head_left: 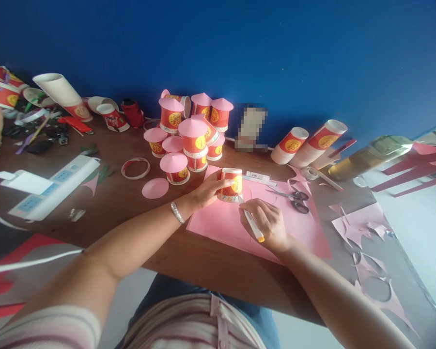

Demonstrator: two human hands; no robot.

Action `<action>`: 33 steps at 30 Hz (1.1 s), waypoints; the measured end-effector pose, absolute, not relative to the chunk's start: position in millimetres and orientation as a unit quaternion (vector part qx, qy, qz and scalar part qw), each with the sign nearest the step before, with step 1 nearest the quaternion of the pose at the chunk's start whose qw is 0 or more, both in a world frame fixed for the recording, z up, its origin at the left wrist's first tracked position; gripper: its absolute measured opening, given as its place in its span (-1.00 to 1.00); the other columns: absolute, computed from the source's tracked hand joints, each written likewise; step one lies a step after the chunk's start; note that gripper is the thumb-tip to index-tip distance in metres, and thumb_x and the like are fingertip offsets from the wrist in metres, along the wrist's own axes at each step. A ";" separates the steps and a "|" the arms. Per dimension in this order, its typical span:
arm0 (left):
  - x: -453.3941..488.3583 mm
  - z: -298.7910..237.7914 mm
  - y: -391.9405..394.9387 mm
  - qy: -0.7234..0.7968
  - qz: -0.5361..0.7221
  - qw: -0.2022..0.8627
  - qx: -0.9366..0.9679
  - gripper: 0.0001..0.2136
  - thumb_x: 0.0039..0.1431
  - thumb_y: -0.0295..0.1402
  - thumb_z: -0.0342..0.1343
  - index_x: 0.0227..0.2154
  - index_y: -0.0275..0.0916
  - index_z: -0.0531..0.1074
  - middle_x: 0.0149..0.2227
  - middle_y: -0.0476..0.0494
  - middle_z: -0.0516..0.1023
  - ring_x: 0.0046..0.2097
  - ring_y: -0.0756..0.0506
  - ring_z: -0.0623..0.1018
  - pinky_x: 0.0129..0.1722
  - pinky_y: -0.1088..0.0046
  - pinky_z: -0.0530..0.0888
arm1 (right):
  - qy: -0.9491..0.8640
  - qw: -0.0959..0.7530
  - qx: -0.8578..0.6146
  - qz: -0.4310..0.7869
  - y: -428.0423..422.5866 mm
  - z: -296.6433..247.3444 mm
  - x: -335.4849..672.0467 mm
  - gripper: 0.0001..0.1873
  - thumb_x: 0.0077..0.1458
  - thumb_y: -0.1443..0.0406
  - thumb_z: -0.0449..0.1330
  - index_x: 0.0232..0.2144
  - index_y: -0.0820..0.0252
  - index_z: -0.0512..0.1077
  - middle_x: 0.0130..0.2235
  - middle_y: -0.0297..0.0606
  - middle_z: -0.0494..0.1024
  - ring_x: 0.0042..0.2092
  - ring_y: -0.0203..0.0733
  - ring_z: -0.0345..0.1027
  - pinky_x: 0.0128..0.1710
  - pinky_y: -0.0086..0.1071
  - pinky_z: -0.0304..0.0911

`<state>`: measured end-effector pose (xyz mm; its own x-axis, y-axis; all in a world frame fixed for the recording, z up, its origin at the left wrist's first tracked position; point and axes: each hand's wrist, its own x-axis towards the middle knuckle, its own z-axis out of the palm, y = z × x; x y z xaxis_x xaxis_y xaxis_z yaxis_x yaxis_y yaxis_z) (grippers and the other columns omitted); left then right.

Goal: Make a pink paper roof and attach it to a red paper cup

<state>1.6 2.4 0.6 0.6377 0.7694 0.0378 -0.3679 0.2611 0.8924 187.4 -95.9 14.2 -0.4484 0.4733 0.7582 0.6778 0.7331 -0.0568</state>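
Over on the left, the white power strip (63, 184) lies on the counter (174, 252), apart from the paper work. Next comes a roll of tape (122, 170), then a flat pink disc (155, 188) just beside a cluster of cone-topped cups (173, 167); some are stacked, probably to save room.

In the middle, the left hand (208, 191) grips a red paper cup (225, 180) from the side, thumb across its front, seemingly to steady it and leave the lower patterned band exposed. The cup is over the pink paper (218, 228); whether it rests there I can't tell. The right hand (269, 220) clasps a marker (253, 225) like a pen, tip angled at that band, presumably for fine control; contact is unclear.

Right of that, scissors (298, 196) lie on the sheet, perhaps for easy reach. Beyond stand nested cup stacks (294, 140), then cut pink scraps (356, 225), seemingly pushed aside.
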 end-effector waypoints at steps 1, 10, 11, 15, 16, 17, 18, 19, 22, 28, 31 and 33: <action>1.5 0.8 2.4 0.208 0.371 0.766 0.481 -0.68 0.12 -0.22 0.32 -0.16 -0.33 0.52 -0.22 -0.19 0.57 -0.19 -0.10 0.56 -0.17 0.39 0.51 | -0.843 0.396 -0.342 -0.125 -96.1 13.7 187.6 -0.74 0.19 0.55 0.16 -0.13 0.18 0.35 -0.39 -0.31 0.53 -0.40 -0.27 0.44 -0.42 -0.42 0.35; 1.3 -0.5 3.0 0.205 0.369 0.765 0.486 -0.68 0.13 -0.21 0.31 -0.15 -0.32 0.52 -0.23 -0.19 0.57 -0.20 -0.10 0.56 -0.17 0.38 0.51 | -0.843 0.403 -0.332 -0.132 -97.4 16.5 187.9 -0.75 0.19 0.55 0.18 -0.13 0.19 0.35 -0.40 -0.30 0.52 -0.41 -0.27 0.42 -0.42 -0.42 0.34; 1.3 -0.4 3.1 0.208 0.369 0.765 0.486 -0.68 0.13 -0.21 0.31 -0.14 -0.32 0.52 -0.22 -0.19 0.58 -0.19 -0.11 0.56 -0.16 0.37 0.51 | -0.842 0.402 -0.334 -0.133 -97.1 16.7 188.0 -0.74 0.19 0.55 0.18 -0.13 0.20 0.35 -0.40 -0.30 0.52 -0.41 -0.27 0.42 -0.43 -0.41 0.34; 1.1 0.6 2.7 0.213 0.367 0.766 0.483 -0.66 0.12 -0.20 0.31 -0.13 -0.32 0.52 -0.21 -0.20 0.59 -0.18 -0.12 0.57 -0.14 0.35 0.51 | -0.844 0.396 -0.338 -0.130 -96.8 17.1 187.9 -0.75 0.18 0.55 0.19 -0.15 0.20 0.35 -0.41 -0.31 0.52 -0.41 -0.27 0.42 -0.43 -0.42 0.33; 1.2 0.8 2.6 0.213 0.367 0.766 0.482 -0.67 0.11 -0.20 0.32 -0.13 -0.32 0.53 -0.22 -0.20 0.59 -0.18 -0.12 0.57 -0.15 0.35 0.51 | -0.844 0.396 -0.339 -0.129 -97.1 17.1 187.7 -0.75 0.19 0.55 0.18 -0.15 0.19 0.35 -0.41 -0.32 0.52 -0.42 -0.28 0.42 -0.43 -0.42 0.33; 1.2 0.9 2.5 0.211 0.368 0.766 0.482 -0.67 0.11 -0.20 0.31 -0.14 -0.32 0.53 -0.22 -0.20 0.59 -0.19 -0.12 0.57 -0.16 0.36 0.51 | -0.844 0.396 -0.338 -0.129 -97.4 17.1 187.4 -0.76 0.19 0.55 0.18 -0.15 0.18 0.35 -0.42 -0.32 0.51 -0.42 -0.28 0.41 -0.43 -0.43 0.32; 1.3 0.8 2.5 0.209 0.368 0.766 0.483 -0.67 0.11 -0.20 0.31 -0.15 -0.32 0.53 -0.23 -0.19 0.58 -0.19 -0.11 0.57 -0.17 0.36 0.51 | -0.844 0.396 -0.337 -0.129 -97.8 17.2 187.2 -0.76 0.19 0.54 0.18 -0.15 0.18 0.35 -0.42 -0.33 0.51 -0.43 -0.29 0.41 -0.44 -0.43 0.32; 1.4 0.6 2.5 0.207 0.369 0.766 0.484 -0.68 0.11 -0.20 0.31 -0.16 -0.32 0.53 -0.23 -0.19 0.58 -0.20 -0.11 0.56 -0.18 0.37 0.50 | -0.844 0.397 -0.336 -0.130 -98.2 17.2 187.0 -0.75 0.18 0.54 0.18 -0.15 0.18 0.35 -0.42 -0.34 0.51 -0.43 -0.29 0.40 -0.44 -0.43 0.31; 1.6 -0.7 3.2 0.206 0.371 0.766 0.483 -0.67 0.10 -0.19 0.32 -0.16 -0.33 0.53 -0.23 -0.19 0.58 -0.21 -0.10 0.56 -0.19 0.37 0.50 | -0.843 0.403 -0.331 -0.135 -99.4 17.4 186.7 -0.73 0.16 0.54 0.19 -0.14 0.17 0.35 -0.42 -0.34 0.51 -0.44 -0.28 0.40 -0.45 -0.43 0.32; 0.0 -1.4 4.2 0.226 0.370 0.768 0.472 -0.65 0.11 -0.19 0.30 -0.11 -0.32 0.54 -0.19 -0.22 0.61 -0.16 -0.14 0.58 -0.15 0.32 0.52 | -0.840 0.410 -0.326 -0.141 -99.4 17.4 187.3 -0.72 0.12 0.56 0.23 -0.16 0.20 0.37 -0.44 -0.32 0.51 -0.46 -0.27 0.40 -0.45 -0.41 0.33; -1.5 -1.7 4.8 0.215 0.370 0.771 0.471 -0.66 0.15 -0.19 0.28 -0.10 -0.31 0.55 -0.18 -0.23 0.62 -0.15 -0.15 0.59 -0.12 0.30 0.53 | -0.837 0.412 -0.331 -0.143 -98.3 17.2 188.8 -0.72 0.14 0.55 0.23 -0.13 0.21 0.38 -0.40 -0.27 0.54 -0.44 -0.25 0.43 -0.43 -0.39 0.35; -2.2 -2.4 5.6 0.202 0.370 0.776 0.468 -0.67 0.17 -0.20 0.27 -0.09 -0.30 0.55 -0.17 -0.23 0.62 -0.14 -0.16 0.60 -0.09 0.27 0.53 | -0.832 0.415 -0.340 -0.141 -97.7 16.4 190.6 -0.71 0.18 0.52 0.22 -0.07 0.18 0.38 -0.34 -0.23 0.58 -0.39 -0.21 0.49 -0.41 -0.38 0.39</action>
<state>-2.2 5.6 -2.4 0.6438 0.7645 0.0325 -0.3858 0.2877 0.8766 190.6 -97.7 16.4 -0.4239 0.4493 0.7864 0.6829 0.7289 -0.0483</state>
